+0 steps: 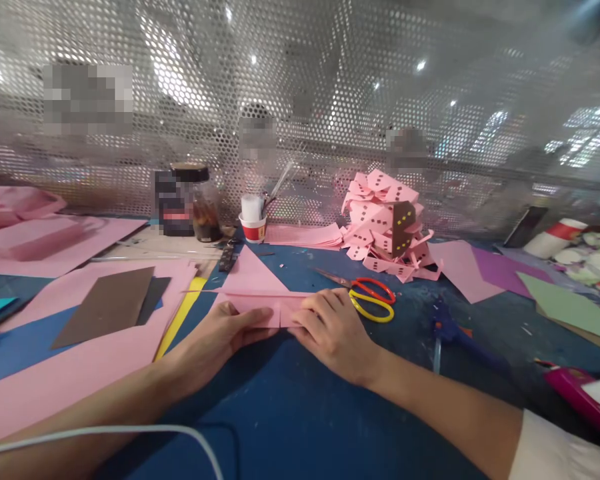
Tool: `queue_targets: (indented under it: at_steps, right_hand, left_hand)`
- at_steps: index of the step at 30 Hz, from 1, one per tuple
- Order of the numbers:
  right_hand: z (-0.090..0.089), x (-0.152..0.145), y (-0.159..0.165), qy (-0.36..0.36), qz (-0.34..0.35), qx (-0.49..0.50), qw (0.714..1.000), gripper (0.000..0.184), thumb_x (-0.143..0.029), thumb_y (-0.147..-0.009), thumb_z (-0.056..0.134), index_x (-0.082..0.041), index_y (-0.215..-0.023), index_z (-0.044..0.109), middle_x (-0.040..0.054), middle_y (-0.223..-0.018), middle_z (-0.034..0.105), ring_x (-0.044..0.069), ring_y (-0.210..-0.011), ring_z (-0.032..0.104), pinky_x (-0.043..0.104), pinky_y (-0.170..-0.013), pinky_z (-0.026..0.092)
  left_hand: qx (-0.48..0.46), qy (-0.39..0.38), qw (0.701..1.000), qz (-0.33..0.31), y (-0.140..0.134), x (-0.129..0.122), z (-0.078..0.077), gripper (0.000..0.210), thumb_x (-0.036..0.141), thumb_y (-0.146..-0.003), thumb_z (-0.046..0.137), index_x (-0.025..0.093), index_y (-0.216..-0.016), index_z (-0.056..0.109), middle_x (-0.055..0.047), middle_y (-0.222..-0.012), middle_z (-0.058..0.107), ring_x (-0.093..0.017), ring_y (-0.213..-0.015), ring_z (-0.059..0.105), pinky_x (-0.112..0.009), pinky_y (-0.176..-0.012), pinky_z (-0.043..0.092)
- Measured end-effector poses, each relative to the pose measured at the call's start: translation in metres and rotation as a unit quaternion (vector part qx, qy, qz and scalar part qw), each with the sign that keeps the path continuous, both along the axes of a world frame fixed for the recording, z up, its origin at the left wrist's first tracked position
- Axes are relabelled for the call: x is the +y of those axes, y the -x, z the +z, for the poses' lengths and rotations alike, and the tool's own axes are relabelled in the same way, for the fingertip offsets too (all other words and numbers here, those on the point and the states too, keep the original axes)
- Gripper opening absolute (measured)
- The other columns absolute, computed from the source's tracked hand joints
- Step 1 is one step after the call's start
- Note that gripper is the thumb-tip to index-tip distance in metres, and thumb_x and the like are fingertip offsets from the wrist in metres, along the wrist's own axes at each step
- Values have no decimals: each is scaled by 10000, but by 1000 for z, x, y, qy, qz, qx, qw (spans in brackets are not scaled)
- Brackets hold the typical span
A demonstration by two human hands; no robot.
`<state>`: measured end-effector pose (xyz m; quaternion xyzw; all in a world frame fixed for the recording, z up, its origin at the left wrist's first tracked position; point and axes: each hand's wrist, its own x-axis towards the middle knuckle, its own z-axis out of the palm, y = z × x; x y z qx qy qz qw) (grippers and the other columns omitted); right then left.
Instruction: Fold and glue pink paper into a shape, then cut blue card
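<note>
Right end of pink strip (275,303) covered by the right hand (337,330); its fingers are curled together over that end, pinching it, thumb mostly hidden. Left hand (230,327) clamped on the left part—thumb flat on the face, fingers tucked beneath and out of sight. Cable (145,429) crosses the left forearm and is cut off at the frame's left and bottom edges; right sleeve (560,450) cut off at lower right. Scissors (355,285) tips blurred. Strip sits mid-frame above the blue table (300,427), long axis running left to right across the view, a short slit line rising from its near edge between the hands. Behind it a pink triangle (253,272) points away from the person. Scissors lie just beyond the right hand, handles rightward. Pink sheet (80,387) and yellow edge (180,320) bound the left side; blue table surface shows between the forearms, down to the bottom edge.
</note>
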<state>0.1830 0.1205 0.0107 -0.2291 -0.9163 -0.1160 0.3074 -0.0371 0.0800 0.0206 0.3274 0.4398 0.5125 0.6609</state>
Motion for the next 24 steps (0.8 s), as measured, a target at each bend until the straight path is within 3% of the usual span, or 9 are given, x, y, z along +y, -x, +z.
queue_targets:
  at_steps: [5,10,13,16,19,21,24]
  right_hand:
    - [-4,3,0,15,-6,4,1000,146,-254,-1033,517,-195,-943,615,36,-923,654,201,-899,535,385,-791,334]
    - [-7,7,-1,25,-15,-22,999,161,-225,-1033,506,-189,-929,623,33,-916,643,205,-907,535,384,-814,336]
    - [-8,7,-2,41,-16,-43,998,160,-231,-1033,509,-188,-930,624,36,-929,640,209,-914,537,383,-834,340]
    - [-8,8,-2,55,-17,-59,997,170,-232,-1039,498,-189,-933,624,40,-942,646,208,-920,546,382,-839,336]
    - [-10,9,-2,68,-15,-66,995,156,-229,-1038,506,-191,-944,624,42,-967,657,205,-935,562,380,-832,332]
    - [-12,10,-2,74,-12,-65,995,152,-237,-1039,509,-189,-955,626,47,-980,661,208,-955,571,381,-840,330]
    - [-14,11,-2,88,-9,-61,994,153,-257,-1041,512,-186,-964,625,53,-975,662,213,-969,578,381,-846,331]
  left_hand:
    - [12,-23,999,-43,1,-1,-1,151,227,-806,823,133,-919,790,-64,-959,783,-187,-897,733,-343,-964,607]
    - [4,16,998,-65,7,0,-4,160,228,-823,799,113,-935,799,-141,-1051,784,-267,-1025,736,-416,-1031,575]
    - [4,56,993,-101,11,-2,-3,196,258,-856,762,92,-951,803,-201,-1146,754,-313,-1095,719,-400,-1004,590]
    - [-1,102,986,-132,14,-12,0,232,298,-882,728,122,-1015,800,-193,-1260,712,-294,-1110,717,-342,-950,612]
    - [23,122,982,-141,13,-27,3,244,351,-872,739,144,-988,793,-183,-1277,706,-264,-1036,743,-313,-888,624]
    - [68,121,979,-152,11,-37,4,293,423,-860,741,170,-1003,773,-161,-1133,765,-231,-856,768,-293,-748,636]
    - [244,16,955,-166,8,-44,6,327,502,-900,659,198,-984,748,-74,-790,768,-167,-548,684,-246,-518,553]
